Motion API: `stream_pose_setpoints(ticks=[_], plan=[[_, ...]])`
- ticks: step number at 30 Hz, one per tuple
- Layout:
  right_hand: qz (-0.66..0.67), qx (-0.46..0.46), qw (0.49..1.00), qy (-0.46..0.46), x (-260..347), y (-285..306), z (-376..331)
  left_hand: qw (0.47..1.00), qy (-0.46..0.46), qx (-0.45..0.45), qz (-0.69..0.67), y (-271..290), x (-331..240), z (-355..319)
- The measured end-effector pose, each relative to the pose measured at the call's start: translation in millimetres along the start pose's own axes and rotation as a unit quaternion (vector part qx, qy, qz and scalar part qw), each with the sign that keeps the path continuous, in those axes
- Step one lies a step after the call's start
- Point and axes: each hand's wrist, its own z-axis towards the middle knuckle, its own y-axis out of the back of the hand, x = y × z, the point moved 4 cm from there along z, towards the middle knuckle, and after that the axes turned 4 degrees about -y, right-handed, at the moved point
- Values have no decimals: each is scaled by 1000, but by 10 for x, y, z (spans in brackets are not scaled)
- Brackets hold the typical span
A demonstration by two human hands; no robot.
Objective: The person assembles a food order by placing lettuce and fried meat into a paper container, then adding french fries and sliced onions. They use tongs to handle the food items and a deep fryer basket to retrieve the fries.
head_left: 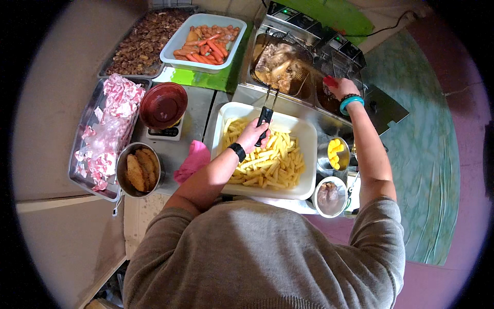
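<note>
A stainless double-tank deep fryer (309, 56) is sitting at the back of the counter, and its left wire basket (280, 64) is holding a batch of browned fried pieces — cooked-looking already, judging by colour, though not yet tipped out. Just in front, a wide white rectangular tray (309, 149) is lying heaped with pale cut potato sticks (267, 162), apparently raw and waiting for the oil. The left hand (253, 135) is reaching forward over that tray, wrist bent, fingers clamped around the black basket handle (264, 121). The right hand (340, 87) is stretching further out, arm nearly straight, closing on a small red grip (330, 81) at the right-hand tank — how firmly, I cannot tell. The two hands are working well apart.
</note>
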Motion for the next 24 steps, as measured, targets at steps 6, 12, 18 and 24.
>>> stream_pose_setpoints(ticks=[6,12,18,24], plan=[[34,45,991,118,315,-281,-211,1000,-6,-2,-10,-17,-3,-33],[2,12,1000,26,-231,-87,138,1000,-1,2,-7,-85,3,-14],[2,78,991,112,285,-172,-195,1000,-9,-11,-17,-44,7,-10],[26,28,999,35,-64,-174,132,999,-14,17,-26,-69,-13,40]])
